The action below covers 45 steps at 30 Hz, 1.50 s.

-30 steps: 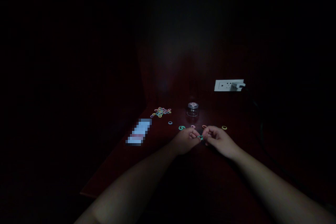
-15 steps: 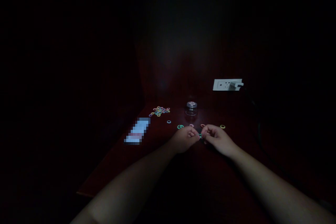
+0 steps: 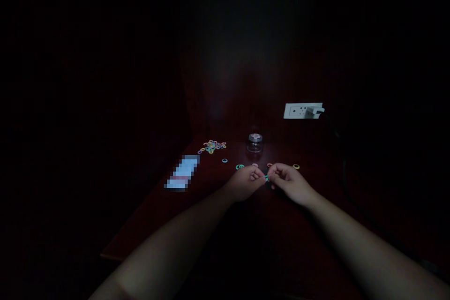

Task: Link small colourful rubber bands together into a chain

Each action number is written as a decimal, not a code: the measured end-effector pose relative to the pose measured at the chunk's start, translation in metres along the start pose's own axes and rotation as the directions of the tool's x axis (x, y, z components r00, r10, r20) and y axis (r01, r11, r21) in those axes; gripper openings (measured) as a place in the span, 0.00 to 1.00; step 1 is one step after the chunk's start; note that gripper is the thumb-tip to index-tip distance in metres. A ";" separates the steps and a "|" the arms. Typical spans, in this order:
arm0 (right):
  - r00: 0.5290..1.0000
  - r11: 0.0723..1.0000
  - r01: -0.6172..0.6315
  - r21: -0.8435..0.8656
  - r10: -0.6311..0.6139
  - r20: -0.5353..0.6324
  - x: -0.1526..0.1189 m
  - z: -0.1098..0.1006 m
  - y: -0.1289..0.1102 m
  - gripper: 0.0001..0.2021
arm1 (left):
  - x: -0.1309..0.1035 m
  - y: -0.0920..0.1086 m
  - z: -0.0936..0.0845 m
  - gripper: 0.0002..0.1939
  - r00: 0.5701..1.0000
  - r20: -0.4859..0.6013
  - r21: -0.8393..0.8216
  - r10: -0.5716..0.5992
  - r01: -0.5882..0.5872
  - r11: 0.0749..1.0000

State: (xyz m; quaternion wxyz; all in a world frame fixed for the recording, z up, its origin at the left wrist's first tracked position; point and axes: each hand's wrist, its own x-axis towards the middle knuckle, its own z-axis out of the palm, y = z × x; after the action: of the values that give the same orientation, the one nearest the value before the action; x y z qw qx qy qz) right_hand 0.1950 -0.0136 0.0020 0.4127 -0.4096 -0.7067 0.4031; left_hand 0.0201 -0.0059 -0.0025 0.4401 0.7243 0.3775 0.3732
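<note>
A small green hair tie (image 3: 266, 178) is stretched between my two hands above the dark red table. My left hand (image 3: 246, 182) pinches its left side with closed fingers. On the other side, my right hand (image 3: 288, 181) pinches it too, fingertips close to the left ones. Just beyond my hands lie more ring-shaped hair ties in a loose row: green ones (image 3: 240, 167), a pink one (image 3: 255, 165), a red one (image 3: 269, 165) and a yellow one (image 3: 296, 167). A blue one (image 3: 224, 161) lies farther left. My fingers partly cover the held tie.
A heap of many-coloured hair ties (image 3: 212, 146) lies at the back left. Behind the row stands a clear lidded jar (image 3: 255, 144). A pixelated phone-like screen (image 3: 183, 173) rests near the left table edge. The wall socket (image 3: 295, 111) holds a plug with a dark cable.
Both hands keep hold of the green hair tie, with only slight finger movement. The whole view has shifted a little, so everything appears slightly higher and farther left.
</note>
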 end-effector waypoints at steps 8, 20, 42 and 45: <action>0.995 1.000 -0.009 0.004 0.010 -0.095 0.004 -0.002 0.003 0.10 | 0.001 -0.007 0.000 0.07 0.994 0.099 -0.026 0.053 -0.051 0.998; 1.000 0.999 0.025 0.043 -0.024 -0.020 0.002 0.002 0.003 0.08 | -0.002 0.000 -0.003 0.10 0.994 0.080 0.008 0.078 -0.079 0.997; 0.999 0.999 0.031 -0.013 -0.031 -0.026 0.000 0.002 -0.004 0.06 | 0.002 0.000 -0.008 0.08 0.990 -0.036 0.022 0.136 -0.135 0.991; 0.999 0.999 0.036 -0.002 -0.036 -0.017 0.000 0.003 -0.004 0.07 | 0.001 0.003 -0.009 0.09 0.989 -0.031 0.047 0.145 -0.143 0.989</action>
State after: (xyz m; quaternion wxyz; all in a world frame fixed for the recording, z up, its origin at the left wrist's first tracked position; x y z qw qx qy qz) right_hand 0.1918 -0.0158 0.0044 0.4256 -0.4007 -0.7107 0.3915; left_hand 0.0131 -0.0026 0.0033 0.3891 0.7530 0.3398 0.4077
